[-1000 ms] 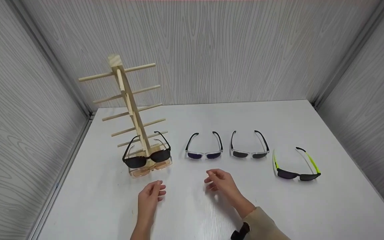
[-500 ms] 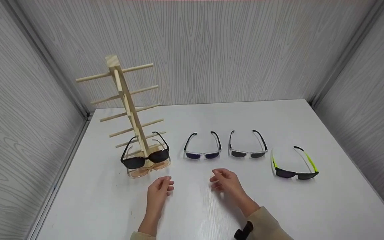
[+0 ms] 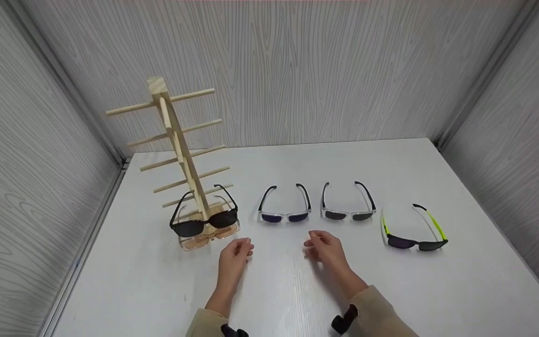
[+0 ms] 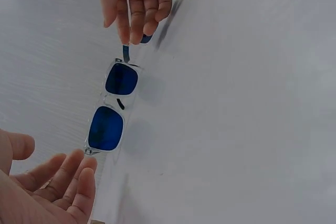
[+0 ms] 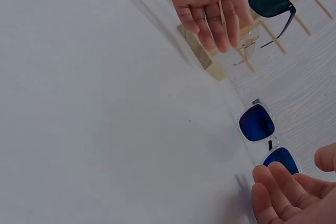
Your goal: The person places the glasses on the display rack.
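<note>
My left hand (image 3: 234, 262), fingers loosely bent and holding nothing, hovers in front of the wooden eyewear rack (image 3: 176, 140). Black sunglasses (image 3: 189, 229) hang low on that rack, above amber clear-framed glasses (image 3: 196, 242). My right hand (image 3: 331, 255) is also bare of any object, its fingers relaxed, just in front of two clear-framed pairs. One is sunglasses with blue lenses (image 3: 298, 217); the other is sunglasses with grey lenses (image 3: 362, 216). In the left wrist view, the fingers of the left hand (image 4: 58, 190) appear near the blue-lensed pair's frame; contact is not evident.
Sunglasses with neon-yellow temples (image 3: 401, 242) lie at the right of the white table (image 3: 269, 299). Grained panels stand at the back (image 3: 288, 70) and along both sides. Upper pegs (image 3: 194, 95) on the rack stick out to left and right.
My left hand has moved right and forward, away from the rack's front. The right hand has drifted slightly right and forward. The glasses and rack stay in place.
</note>
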A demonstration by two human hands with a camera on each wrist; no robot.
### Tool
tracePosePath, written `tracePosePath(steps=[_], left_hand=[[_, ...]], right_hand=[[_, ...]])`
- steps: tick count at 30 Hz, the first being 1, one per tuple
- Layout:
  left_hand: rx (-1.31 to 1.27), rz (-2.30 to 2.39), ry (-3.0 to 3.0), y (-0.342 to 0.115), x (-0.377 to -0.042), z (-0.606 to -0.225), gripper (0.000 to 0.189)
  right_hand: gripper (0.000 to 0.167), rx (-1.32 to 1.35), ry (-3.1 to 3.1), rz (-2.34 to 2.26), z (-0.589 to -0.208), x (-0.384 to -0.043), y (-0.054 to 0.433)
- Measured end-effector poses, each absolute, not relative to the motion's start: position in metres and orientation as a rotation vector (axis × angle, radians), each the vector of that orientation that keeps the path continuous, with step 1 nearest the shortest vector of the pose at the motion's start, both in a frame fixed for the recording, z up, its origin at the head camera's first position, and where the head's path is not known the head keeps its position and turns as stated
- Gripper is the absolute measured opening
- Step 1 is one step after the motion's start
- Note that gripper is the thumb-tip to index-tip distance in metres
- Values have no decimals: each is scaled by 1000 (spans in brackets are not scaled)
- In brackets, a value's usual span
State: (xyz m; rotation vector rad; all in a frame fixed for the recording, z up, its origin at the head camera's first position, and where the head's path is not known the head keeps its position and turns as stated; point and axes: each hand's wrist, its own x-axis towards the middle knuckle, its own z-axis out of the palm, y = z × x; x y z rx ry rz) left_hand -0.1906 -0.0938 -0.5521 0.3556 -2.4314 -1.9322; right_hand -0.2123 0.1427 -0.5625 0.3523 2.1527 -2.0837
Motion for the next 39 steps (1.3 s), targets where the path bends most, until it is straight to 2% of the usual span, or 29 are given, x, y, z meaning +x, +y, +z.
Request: tracePosePath(steps=[13, 26, 39], left_hand=[[443, -1918, -2371, -80, -211, -556, 35], [336, -2002, -2316, -70, -229, -563, 46], [341, -2061, -2350, -61, -237, -563, 52]], right_hand=[[40, 480, 2186, -2115, -559, -226, 146], [47, 527, 2167, -2139, -558, -243, 143], [50, 564, 2039, -2120, -556, -254, 144]])
